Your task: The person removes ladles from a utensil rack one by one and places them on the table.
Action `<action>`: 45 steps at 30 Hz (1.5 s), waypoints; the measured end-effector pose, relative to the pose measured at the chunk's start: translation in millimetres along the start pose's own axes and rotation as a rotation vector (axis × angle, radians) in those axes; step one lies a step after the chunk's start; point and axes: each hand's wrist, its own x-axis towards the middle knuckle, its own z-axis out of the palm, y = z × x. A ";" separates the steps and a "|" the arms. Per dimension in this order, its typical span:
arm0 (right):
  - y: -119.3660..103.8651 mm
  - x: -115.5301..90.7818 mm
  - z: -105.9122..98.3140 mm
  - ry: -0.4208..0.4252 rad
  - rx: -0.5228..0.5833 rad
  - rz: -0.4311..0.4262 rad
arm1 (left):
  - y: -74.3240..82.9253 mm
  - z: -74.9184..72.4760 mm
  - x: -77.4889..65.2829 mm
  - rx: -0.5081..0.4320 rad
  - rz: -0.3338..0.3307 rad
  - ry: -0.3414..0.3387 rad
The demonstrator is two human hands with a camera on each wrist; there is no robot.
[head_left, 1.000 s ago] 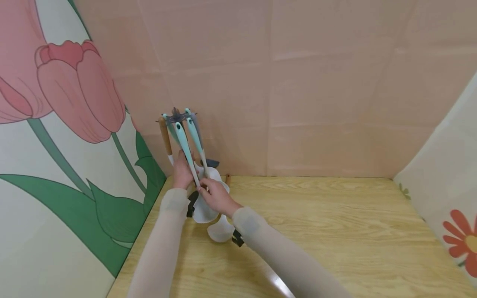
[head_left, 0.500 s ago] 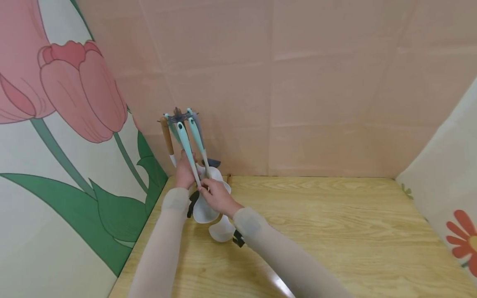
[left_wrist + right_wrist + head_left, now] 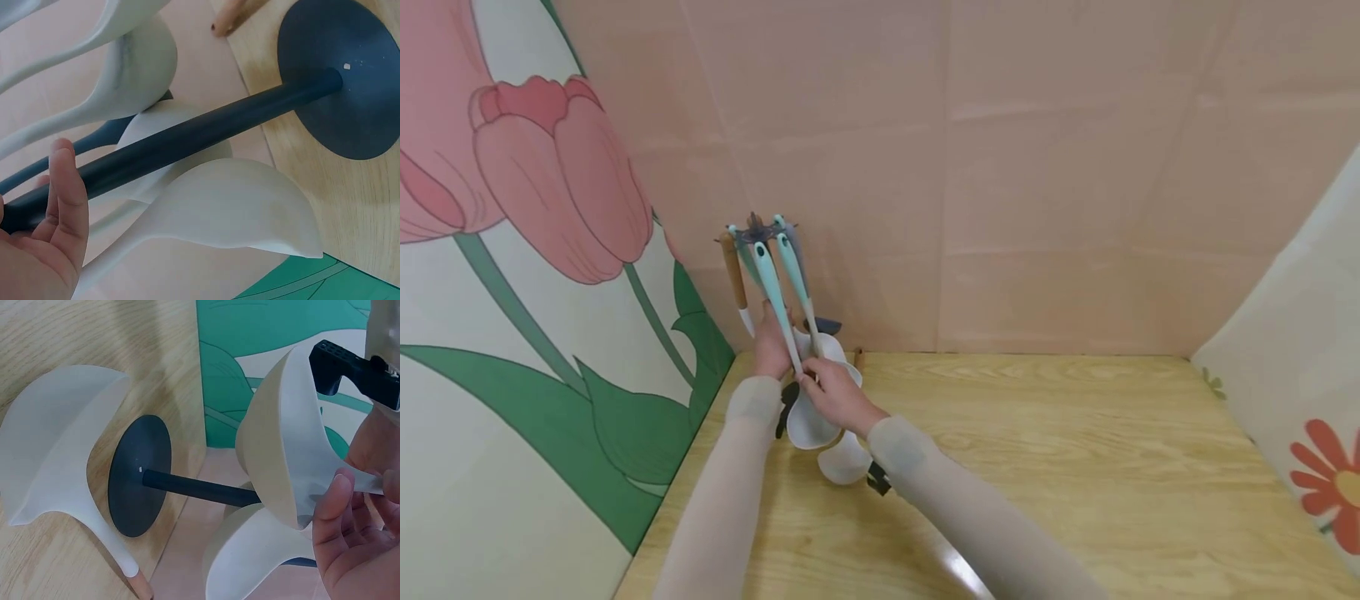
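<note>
A dark utensil stand has a hook ring on top [image 3: 756,233], a pole [image 3: 206,134] and a round base [image 3: 344,81]. My left hand [image 3: 770,346] grips the pole, seen closest in the left wrist view [image 3: 47,231]. A white ladle [image 3: 290,425] with a mint handle [image 3: 769,275] hangs at the stand's front. Thumb and fingers of my right hand [image 3: 842,396] pinch this ladle's neck, just above the bowl. Other utensils hang around the pole, among them a second mint handle [image 3: 792,265] and a brown wooden handle [image 3: 733,271].
Another white ladle [image 3: 844,462] with a wooden handle [image 3: 140,586] lies on the wood-grain table [image 3: 1037,467], beside the stand's base. A pinkish wall covering [image 3: 1037,208] rises behind the stand. The tulip-patterned wall [image 3: 557,183] stands close on the left.
</note>
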 end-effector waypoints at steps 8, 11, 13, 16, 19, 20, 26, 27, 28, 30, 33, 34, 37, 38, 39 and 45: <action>0.9 -0.3 0.3 -0.019 -0.012 0.027 | -2.5 -0.8 -0.6 0.036 0.016 -0.013; 1.7 -0.7 0.8 -0.017 -0.010 0.016 | -2.5 -0.4 -1.1 0.035 -0.002 -0.021; 1.6 -0.6 0.9 -0.013 -0.008 0.009 | -1.4 0.1 -1.2 0.042 -0.006 -0.020; 0.5 -0.9 0.2 -0.009 -0.012 0.003 | 0.3 0.6 -0.8 0.068 -0.005 -0.016; -1.0 -1.9 -1.1 -0.011 -0.007 0.010 | 1.2 1.4 -0.3 0.075 -0.010 -0.015; -1.5 -2.2 -1.6 -0.012 -0.006 0.014 | 1.4 1.5 -0.2 0.077 -0.011 -0.015; -1.3 -2.1 -2.4 -0.019 -0.018 0.022 | 2.8 0.6 -1.3 0.077 -0.018 -0.025; -1.0 -2.0 -2.4 -0.018 -0.021 0.021 | 2.8 0.6 -1.3 0.076 -0.020 -0.027; -0.8 -1.9 -2.4 -0.017 -0.022 0.020 | 2.9 0.7 -1.4 0.072 -0.023 -0.027; -0.7 -1.9 -2.5 -0.015 -0.026 0.018 | 3.2 0.8 -1.7 0.063 -0.030 -0.033; -2.0 -1.7 -3.3 -0.018 -0.006 0.004 | 4.3 1.0 -1.6 0.076 -0.027 -0.034; -2.8 -1.8 -3.6 -0.020 0.001 0.000 | 5.2 0.9 -1.9 0.082 -0.024 -0.034; -5.1 -1.6 -4.2 -0.023 0.021 -0.016 | 7.2 0.8 -2.5 0.106 -0.014 -0.026; -5.5 -1.6 -4.1 -0.022 0.021 -0.020 | 7.8 0.8 -2.7 0.110 -0.014 -0.023; -5.8 -1.6 -4.1 -0.021 0.020 -0.020 | 7.9 0.9 -2.8 0.118 -0.011 -0.021; -5.1 -3.4 -3.9 -0.004 -0.002 -0.035 | 7.9 -0.2 -4.6 0.107 -0.012 -0.034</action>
